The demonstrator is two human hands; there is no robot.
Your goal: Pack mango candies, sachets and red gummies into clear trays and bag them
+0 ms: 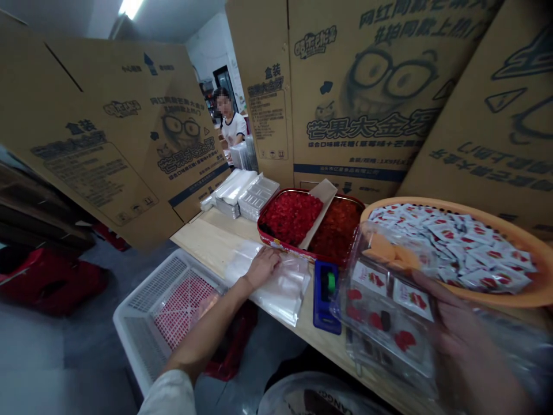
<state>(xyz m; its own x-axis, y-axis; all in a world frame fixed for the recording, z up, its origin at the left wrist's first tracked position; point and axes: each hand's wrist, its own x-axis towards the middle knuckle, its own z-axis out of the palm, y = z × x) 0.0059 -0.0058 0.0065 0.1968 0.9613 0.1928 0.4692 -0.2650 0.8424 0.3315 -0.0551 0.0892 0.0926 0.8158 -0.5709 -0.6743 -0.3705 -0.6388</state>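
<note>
My left hand (262, 266) rests with curled fingers on a stack of clear plastic bags (283, 288) on the wooden table (211, 242); I cannot see whether it pinches a bag. My right hand (464, 340), blurred by motion, holds a clear plastic tray (384, 308) filled with red candies and small white sachets, close to the camera. A blue tape dispenser (325, 297) lies between the bags and the tray.
A red tray (276, 242) of red candies stands behind, split by a cardboard divider. An orange basin (518, 294) holds several white sachets. Empty clear trays (254, 196) are stacked at the back. A white crate (142, 311) sits below left. Big cardboard boxes (358, 86) surround; another person (231, 124) stands far back.
</note>
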